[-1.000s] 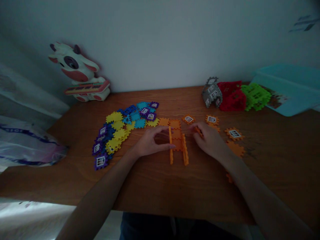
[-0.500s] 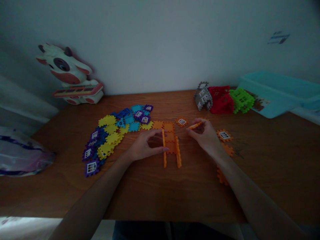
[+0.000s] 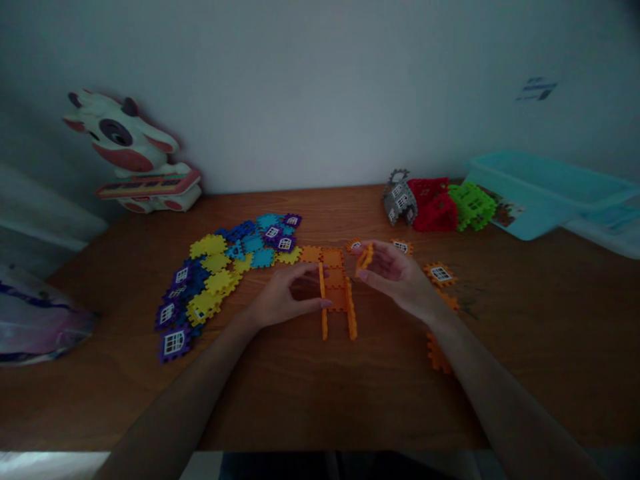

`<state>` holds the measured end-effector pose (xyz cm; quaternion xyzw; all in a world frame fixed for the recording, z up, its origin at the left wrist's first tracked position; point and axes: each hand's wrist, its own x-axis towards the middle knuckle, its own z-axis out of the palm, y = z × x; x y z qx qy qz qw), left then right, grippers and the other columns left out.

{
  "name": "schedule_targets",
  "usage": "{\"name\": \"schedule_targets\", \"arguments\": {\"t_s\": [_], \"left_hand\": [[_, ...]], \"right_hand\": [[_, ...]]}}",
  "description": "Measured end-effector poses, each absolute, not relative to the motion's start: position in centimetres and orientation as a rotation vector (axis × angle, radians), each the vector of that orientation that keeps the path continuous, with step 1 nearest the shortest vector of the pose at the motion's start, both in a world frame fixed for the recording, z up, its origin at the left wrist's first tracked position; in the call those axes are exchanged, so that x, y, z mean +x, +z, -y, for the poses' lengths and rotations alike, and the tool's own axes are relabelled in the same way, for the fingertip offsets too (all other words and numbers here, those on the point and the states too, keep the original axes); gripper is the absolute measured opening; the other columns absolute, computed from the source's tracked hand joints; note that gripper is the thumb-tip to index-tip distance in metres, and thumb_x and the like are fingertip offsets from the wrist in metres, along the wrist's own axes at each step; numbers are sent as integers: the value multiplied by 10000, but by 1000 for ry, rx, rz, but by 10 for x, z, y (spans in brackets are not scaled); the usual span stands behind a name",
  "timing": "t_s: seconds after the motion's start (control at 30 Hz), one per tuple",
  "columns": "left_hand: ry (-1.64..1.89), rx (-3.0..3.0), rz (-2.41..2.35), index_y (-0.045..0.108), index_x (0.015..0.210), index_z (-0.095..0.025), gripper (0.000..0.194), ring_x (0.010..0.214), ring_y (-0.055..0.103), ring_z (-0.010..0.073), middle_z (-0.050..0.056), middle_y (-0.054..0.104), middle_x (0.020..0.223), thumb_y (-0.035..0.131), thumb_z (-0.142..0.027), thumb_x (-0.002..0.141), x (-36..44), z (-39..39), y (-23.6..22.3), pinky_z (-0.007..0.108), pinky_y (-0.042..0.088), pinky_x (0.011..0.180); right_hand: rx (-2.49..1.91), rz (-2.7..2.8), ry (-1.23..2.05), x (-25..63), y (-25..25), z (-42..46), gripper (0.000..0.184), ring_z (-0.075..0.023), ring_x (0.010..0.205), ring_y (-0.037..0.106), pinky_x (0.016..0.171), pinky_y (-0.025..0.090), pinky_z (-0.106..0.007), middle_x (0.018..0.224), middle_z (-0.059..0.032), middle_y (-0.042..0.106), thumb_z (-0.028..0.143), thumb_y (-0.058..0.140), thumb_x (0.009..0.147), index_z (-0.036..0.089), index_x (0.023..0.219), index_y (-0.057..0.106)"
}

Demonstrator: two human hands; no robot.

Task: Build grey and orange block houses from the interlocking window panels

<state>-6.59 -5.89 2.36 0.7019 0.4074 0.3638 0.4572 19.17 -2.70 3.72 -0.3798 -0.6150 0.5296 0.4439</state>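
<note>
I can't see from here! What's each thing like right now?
Left hand: arched at the upright orange strip
Right hand: holding a small orange piece
Orange tiles: joined, lying flat
Grey house: built, standing
Red house: built, standing
Loose tiles: spread in a heap

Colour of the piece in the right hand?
Orange plastic piece in the right hand; head view.

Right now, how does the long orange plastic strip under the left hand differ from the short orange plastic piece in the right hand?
The long orange strip rests on the table under the left hand, while the short orange piece is held up in the right hand. The strip is clearly longer than the piece. The strip runs nearly straight; the piece is tilted. Both are orange plastic.
</note>
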Motion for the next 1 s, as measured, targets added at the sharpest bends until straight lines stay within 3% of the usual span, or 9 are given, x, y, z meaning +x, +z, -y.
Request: {"name": "schedule_targets", "arguments": {"t_s": [0.37,0.73,1.0], "left_hand": [[910,1738,-964,632,1266,-198,555,1091,731,245,115,713,1260,847,-326,770,-65,58,25,426,606,987],[929,1881,-1019,667,1263,-201,581,1137,704,269,119,709,1278,864,-383,748,-69,55,24,458,555,1047],[957,1865,-985,681,1231,-192,555,1052,737,254,115,741,1205,870,-368,740,-67,55,27,422,602,961]], "right_hand": [[-838,1756,1455,208,44,32,530,-256,1241,646,1114,500,-505,1378,-56,652,373,825,789,302,1270,615],[-878,1975,1325,209,54,39,501,-285,1273,622,1137,473,-536,1411,-53,629,365,808,814,326,1280,630],[-865,1959,1285,207,49,40,537,-309,1294,609,1136,466,-562,1402,-50,642,360,813,805,347,1309,625]]}}
